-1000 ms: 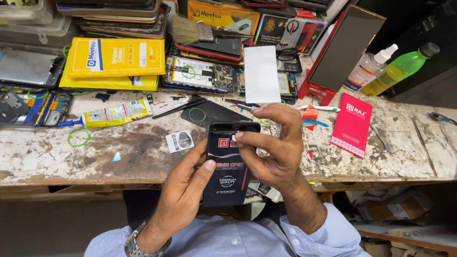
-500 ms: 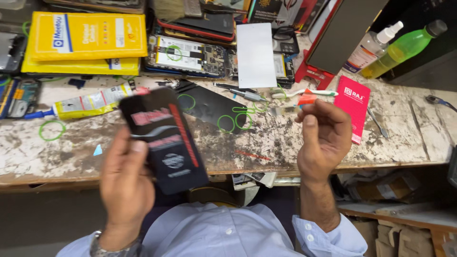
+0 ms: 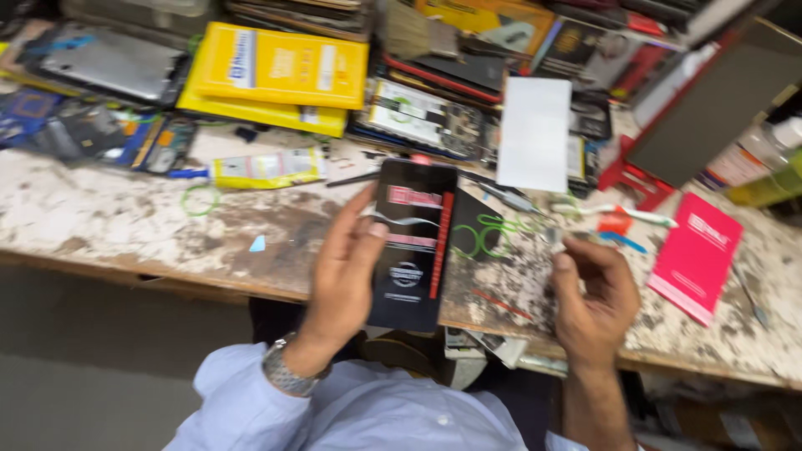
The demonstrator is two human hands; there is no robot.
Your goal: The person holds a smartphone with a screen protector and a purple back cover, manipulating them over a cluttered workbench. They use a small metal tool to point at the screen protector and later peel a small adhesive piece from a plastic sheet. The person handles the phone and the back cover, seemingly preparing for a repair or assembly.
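Beyond my left hand (image 3: 347, 271), at the back of the table (image 3: 125, 217), I saw a stack of flat yellow boxes (image 3: 276, 75), shut, so I could not tell their contents. Farther right, beyond my right hand (image 3: 593, 301), a green bottle (image 3: 764, 188) and a clear bottle (image 3: 743, 159) stood side by side; the blur hid how full they were. A yellow glue tube (image 3: 263, 167) lay just beyond and to the left of my left hand.

My left hand was closed around a flat black packet (image 3: 413, 242) with red and white print, thumb across its front and fingers behind, holding it nearly upright over the near edge of the table. My right hand was apart from the packet, off to its right, fingers curled in and thumb pressed to the fingertips, pinching something small and pale that was too blurred for me to name. Between the two hands lay green rubber bands (image 3: 489, 234) on a dark sheet, just beside the packet's right edge. A white card (image 3: 535, 134) stood beyond them, a pink packet (image 3: 697, 255) lay flat to the right of my right hand, and a small blue triangle (image 3: 258, 244) sat left of my left hand. A metal watch (image 3: 284, 372) was on my left wrist.
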